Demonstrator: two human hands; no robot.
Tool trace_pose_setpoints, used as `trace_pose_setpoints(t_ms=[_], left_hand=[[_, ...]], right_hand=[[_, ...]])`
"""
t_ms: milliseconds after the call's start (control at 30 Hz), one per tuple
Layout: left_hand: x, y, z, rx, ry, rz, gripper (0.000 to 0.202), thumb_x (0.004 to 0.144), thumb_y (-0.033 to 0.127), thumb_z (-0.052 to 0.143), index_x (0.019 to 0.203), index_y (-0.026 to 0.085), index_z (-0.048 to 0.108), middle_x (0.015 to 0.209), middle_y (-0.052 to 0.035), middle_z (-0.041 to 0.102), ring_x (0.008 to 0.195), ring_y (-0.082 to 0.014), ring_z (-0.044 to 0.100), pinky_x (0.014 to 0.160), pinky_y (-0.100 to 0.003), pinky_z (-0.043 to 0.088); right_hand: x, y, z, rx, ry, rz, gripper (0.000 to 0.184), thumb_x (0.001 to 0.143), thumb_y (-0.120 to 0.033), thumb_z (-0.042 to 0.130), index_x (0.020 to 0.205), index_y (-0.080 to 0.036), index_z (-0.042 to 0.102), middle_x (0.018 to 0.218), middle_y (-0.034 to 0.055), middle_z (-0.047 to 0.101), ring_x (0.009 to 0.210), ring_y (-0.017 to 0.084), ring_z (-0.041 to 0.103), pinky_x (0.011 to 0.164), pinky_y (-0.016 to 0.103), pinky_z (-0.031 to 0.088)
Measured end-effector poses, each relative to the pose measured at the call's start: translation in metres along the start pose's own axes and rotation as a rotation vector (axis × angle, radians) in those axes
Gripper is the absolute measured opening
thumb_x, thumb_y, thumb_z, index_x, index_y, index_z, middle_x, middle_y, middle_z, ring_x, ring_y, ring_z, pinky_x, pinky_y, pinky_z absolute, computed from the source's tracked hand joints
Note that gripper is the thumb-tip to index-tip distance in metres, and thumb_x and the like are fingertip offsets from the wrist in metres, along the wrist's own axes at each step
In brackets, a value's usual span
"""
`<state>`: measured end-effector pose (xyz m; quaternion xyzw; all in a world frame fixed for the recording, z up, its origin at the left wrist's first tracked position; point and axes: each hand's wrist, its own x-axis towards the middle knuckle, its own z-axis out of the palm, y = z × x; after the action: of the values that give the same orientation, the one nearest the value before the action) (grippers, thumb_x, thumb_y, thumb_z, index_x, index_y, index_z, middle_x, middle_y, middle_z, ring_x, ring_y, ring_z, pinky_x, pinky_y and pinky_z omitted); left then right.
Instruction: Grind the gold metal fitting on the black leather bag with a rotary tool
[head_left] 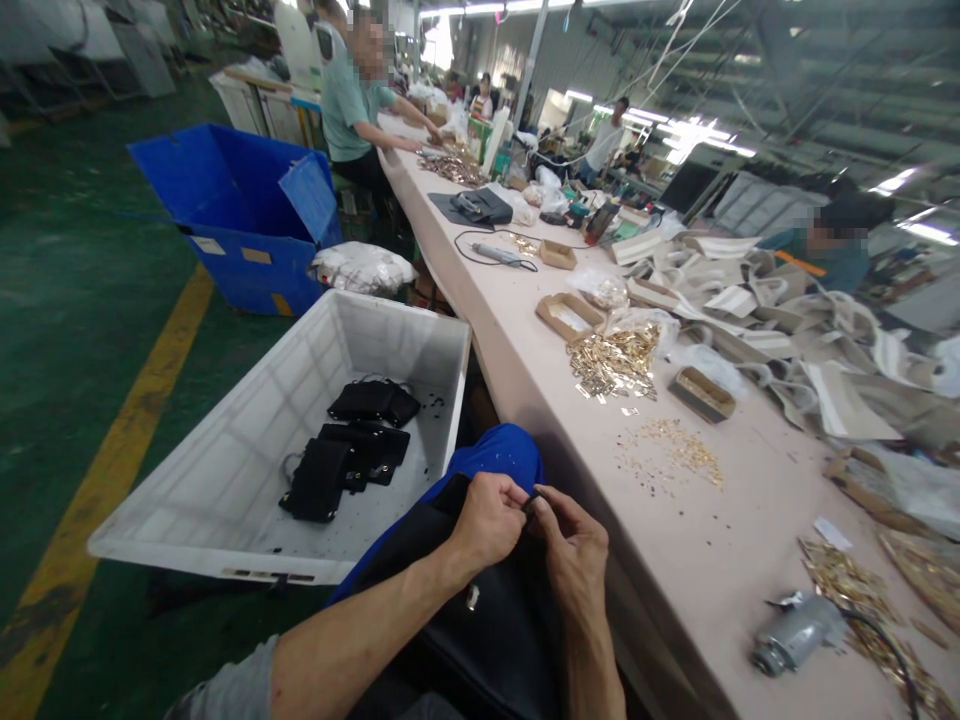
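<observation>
A black bag (480,650) of smooth, leather-like material lies across my lap, with a small shiny metal fitting (472,597) on its face. My left hand (489,518) is closed in a pinch at the bag's far edge. Close against it, my right hand (576,545) is closed too, thumb and forefinger squeezing a small dark tab (533,500) of the bag. The fingertips of both hands nearly touch and hide most of what lies between them. Blue cloth (502,452) covers my knee under the bag.
Left of me stands a white bin (217,480) holding several black pieces (319,480). Along my right runs a long table (517,330) with gold metal parts (615,360), small gold bits (675,450), a grey power tool (799,632) and beige straps (840,390). Beyond are a blue bin (240,255) and a co-worker (352,120).
</observation>
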<state>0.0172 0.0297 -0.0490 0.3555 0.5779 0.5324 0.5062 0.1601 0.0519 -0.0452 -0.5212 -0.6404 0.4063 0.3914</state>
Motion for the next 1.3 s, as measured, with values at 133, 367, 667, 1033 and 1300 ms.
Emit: trace_pose_setpoints(t_ms=[133, 367, 667, 1033, 1300], left_hand=[[-0.003, 0.002, -0.002, 0.023, -0.042, 0.028, 0.018, 0.066, 0.002, 0.067, 0.079, 0.013, 0.074, 0.074, -0.0059, 0.078, 0.068, -0.0189, 0.073, 0.059, -0.024, 0.051], [-0.005, 0.005, -0.003, 0.107, -0.025, 0.086, 0.018, 0.085, 0.018, 0.058, 0.079, 0.014, 0.075, 0.077, -0.0078, 0.077, 0.073, -0.0203, 0.072, 0.066, -0.028, 0.053], [-0.004, 0.005, -0.002, 0.118, -0.017, 0.039, 0.016, 0.070, 0.004, 0.063, 0.079, 0.013, 0.072, 0.072, -0.0057, 0.074, 0.067, -0.0182, 0.069, 0.059, -0.025, 0.048], [0.002, 0.006, -0.008, 0.132, -0.178, 0.076, 0.032, 0.083, 0.044, 0.068, 0.094, 0.015, 0.075, 0.091, -0.0116, 0.081, 0.062, -0.0216, 0.074, 0.064, -0.030, 0.062], [0.006, -0.003, -0.002, 0.044, -0.043, 0.046, 0.050, 0.072, 0.059, 0.080, 0.100, 0.017, 0.079, 0.082, -0.0107, 0.081, 0.076, -0.0297, 0.078, 0.077, -0.036, 0.066]], right_hand=[[0.001, -0.001, 0.000, -0.017, 0.039, -0.026, 0.032, 0.089, -0.047, 0.072, 0.104, -0.021, 0.082, 0.101, 0.0088, 0.079, 0.093, 0.027, 0.073, 0.086, 0.037, 0.057], [0.003, 0.002, 0.001, 0.019, 0.046, 0.050, 0.036, 0.086, -0.050, 0.073, 0.105, -0.019, 0.082, 0.100, 0.0095, 0.079, 0.089, 0.027, 0.073, 0.082, 0.038, 0.057], [0.007, 0.000, 0.000, 0.068, -0.001, 0.063, 0.035, 0.088, -0.050, 0.071, 0.096, -0.018, 0.079, 0.083, 0.0053, 0.075, 0.073, 0.022, 0.065, 0.067, 0.030, 0.050], [0.009, -0.022, 0.011, 0.098, 0.122, -0.059, 0.025, 0.094, -0.036, 0.062, 0.076, -0.020, 0.069, 0.074, 0.0003, 0.063, 0.073, 0.017, 0.060, 0.069, 0.027, 0.043], [0.013, -0.006, 0.014, 0.083, 0.194, -0.032, 0.033, 0.093, -0.043, 0.064, 0.070, -0.020, 0.069, 0.067, 0.0005, 0.063, 0.067, 0.018, 0.060, 0.065, 0.027, 0.043]])
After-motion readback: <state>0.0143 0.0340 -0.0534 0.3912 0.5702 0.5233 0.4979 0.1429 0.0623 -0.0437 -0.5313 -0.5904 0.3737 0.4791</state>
